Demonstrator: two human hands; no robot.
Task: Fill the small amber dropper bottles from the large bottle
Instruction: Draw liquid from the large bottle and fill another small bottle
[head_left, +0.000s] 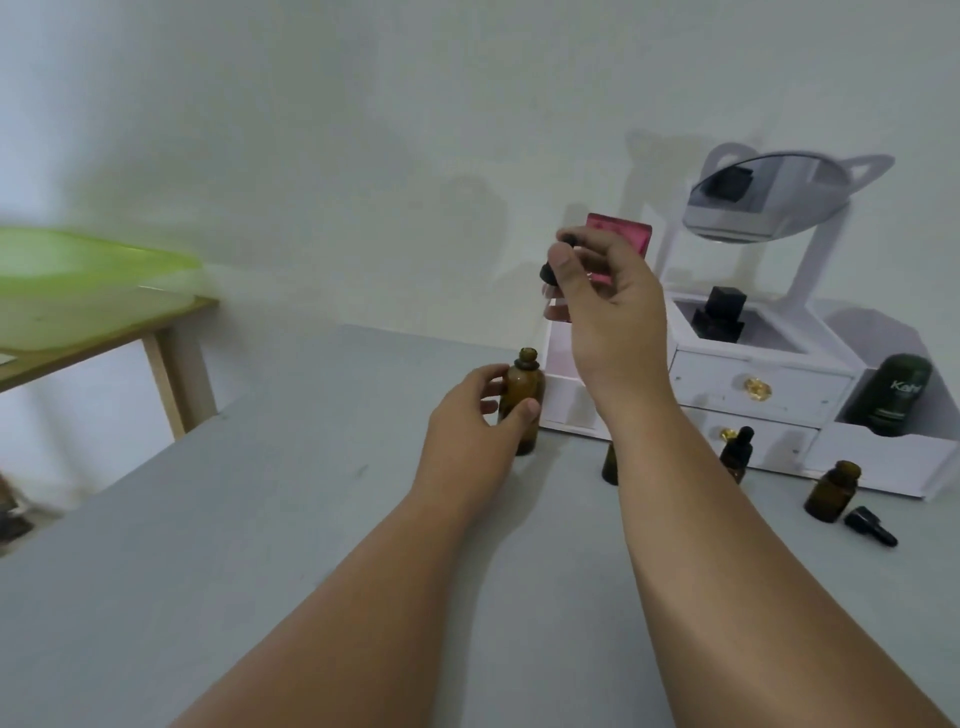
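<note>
You can read just one marking: white letters "Kah", the final letter unclear, on the dark bottle (901, 395) standing in the white organiser (883, 457) near the counter's far right corner. The smaller line beneath it is too blurred to read.

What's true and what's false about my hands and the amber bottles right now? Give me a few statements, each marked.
1. The left hand grips the large amber bottle, which stands on the grey table. True.
2. The large amber bottle is capped. False: its neck is open, and the right hand pinches the held dropper cap in its fingers, raised above the bottle.
3. The far-right small amber bottle is uncapped. True: the loose dropper cap lies beside it.
4. Every small bottle is uncapped. False: the capped small bottle, in front of the white drawer organizer, has its dropper on.
</note>
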